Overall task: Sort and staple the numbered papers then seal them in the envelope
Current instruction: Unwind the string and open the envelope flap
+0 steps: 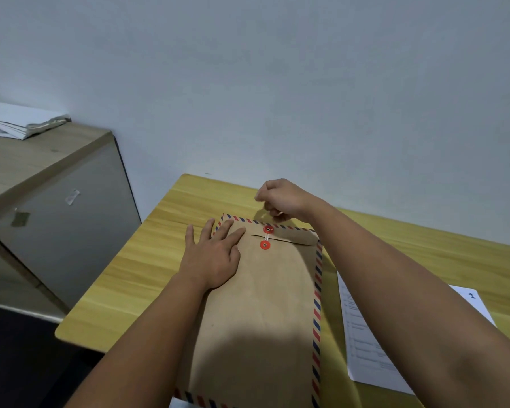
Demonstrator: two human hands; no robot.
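Head view: step in hand looks like the seal, i.e. winding the thin white string round the two red button discs on the brown kraft envelope w/ red-blue striped border. To do it well: keep the flap flat, keep the string taut, loop tight round the upper red disc then the lower red disc, no slack.

Left hand lies flat, fingers spread straight, pressing the envelope's top-left corner on the yellow wood-grain surface. Right hand hovers just beyond the envelope's far edge, fingers curled; prob. pinching the string end, but too small to tell for sure. Both discs sit between the hands, near the right one.

White printed sheet marked 2 lies beside the envelope's right edge, partly under the right forearm, so papers may not all be inside.
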